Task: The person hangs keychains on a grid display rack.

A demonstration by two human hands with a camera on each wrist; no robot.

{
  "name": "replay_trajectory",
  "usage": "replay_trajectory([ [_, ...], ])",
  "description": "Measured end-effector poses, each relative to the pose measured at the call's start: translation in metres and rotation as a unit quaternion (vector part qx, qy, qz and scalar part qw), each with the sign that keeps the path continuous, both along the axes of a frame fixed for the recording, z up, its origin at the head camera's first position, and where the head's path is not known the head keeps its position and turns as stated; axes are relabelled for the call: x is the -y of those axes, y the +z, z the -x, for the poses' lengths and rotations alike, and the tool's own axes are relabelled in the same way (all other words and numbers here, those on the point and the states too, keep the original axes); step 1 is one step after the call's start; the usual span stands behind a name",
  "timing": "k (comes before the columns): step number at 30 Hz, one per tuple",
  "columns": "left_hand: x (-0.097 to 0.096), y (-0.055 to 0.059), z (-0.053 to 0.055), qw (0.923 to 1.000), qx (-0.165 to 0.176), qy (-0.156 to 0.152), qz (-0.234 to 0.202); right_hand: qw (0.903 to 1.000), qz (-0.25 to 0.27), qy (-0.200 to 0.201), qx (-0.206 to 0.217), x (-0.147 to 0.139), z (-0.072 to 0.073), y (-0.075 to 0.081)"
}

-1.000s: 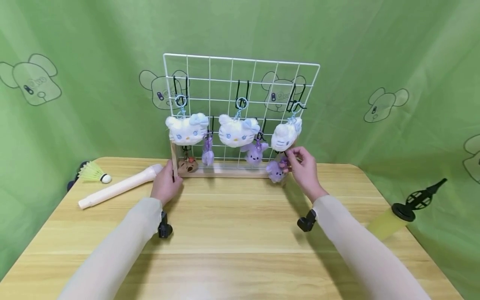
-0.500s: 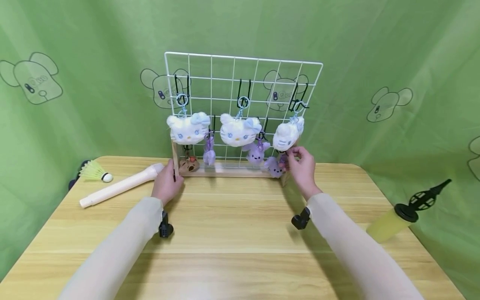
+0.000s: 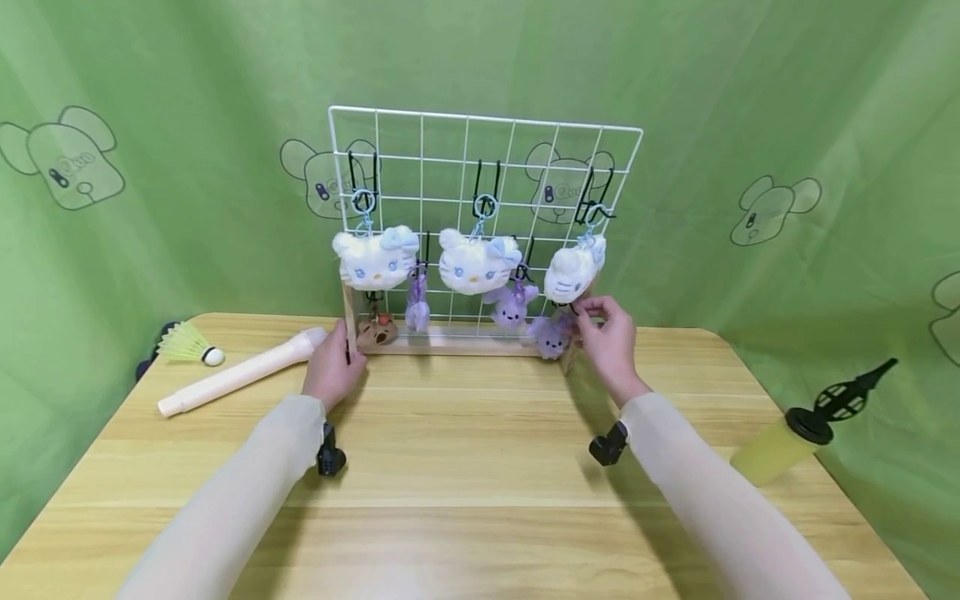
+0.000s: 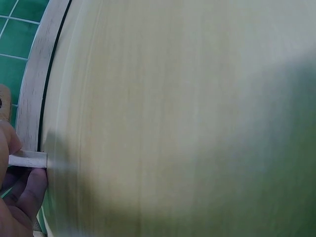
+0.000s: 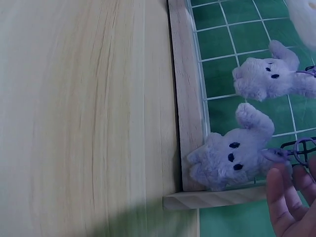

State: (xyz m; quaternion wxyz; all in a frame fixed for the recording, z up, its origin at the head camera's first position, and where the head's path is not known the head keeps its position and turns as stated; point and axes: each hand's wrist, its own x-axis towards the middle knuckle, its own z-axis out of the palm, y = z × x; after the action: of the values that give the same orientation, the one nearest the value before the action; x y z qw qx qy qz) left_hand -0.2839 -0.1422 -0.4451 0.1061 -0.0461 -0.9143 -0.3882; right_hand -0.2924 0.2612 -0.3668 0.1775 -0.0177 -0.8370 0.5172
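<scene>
A white wire grid (image 3: 467, 118) stands in a wooden frame (image 3: 457, 344), with plush keychains hanging from its black hooks. My left hand (image 3: 330, 368) grips the frame's left side piece; in the left wrist view, thumb and fingers lie on either side of that wooden strip (image 4: 30, 159). At the lower right, my right hand (image 3: 609, 343) pinches the ring end of a purple plush keychain (image 5: 229, 158), right beside a black hook. This keychain's face points outward, close above the frame's bottom bar. A white cat-face plush (image 3: 570, 273) hangs just above that hand, turned sideways.
Two more white cat-face plushes, a purple bunny plush (image 3: 510, 307), another purple plush (image 3: 417, 304) and a brown plush (image 3: 377, 332) hang on the grid. A pale tube (image 3: 240, 372) and a shuttlecock (image 3: 189, 343) lie left; a yellow pump (image 3: 776, 450) lies right.
My right hand and the lower-right purple plush shift slightly at the hook, the plush moving a little left and turning its face more outward. My left hand keeps its hold on the frame.
</scene>
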Motion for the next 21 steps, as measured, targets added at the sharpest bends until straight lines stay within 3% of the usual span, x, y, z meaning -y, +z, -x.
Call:
replay_trajectory([
  [14, 0.009, 0.001, 0.001, 0.9996, 0.006, -0.028, -0.003, 0.9994, -0.033, 0.006, 0.007, -0.014, -0.011, 0.000],
  [18, 0.013, 0.004, -0.002, 0.9989, 0.020, -0.043, 0.001, 0.9966, -0.080, 0.014, -0.015, -0.023, -0.020, -0.003],
  [21, 0.017, 0.009, -0.004, 0.9977, 0.026, -0.062, 0.010, 0.9892, -0.133, 0.036, -0.049, -0.030, -0.028, -0.003],
])
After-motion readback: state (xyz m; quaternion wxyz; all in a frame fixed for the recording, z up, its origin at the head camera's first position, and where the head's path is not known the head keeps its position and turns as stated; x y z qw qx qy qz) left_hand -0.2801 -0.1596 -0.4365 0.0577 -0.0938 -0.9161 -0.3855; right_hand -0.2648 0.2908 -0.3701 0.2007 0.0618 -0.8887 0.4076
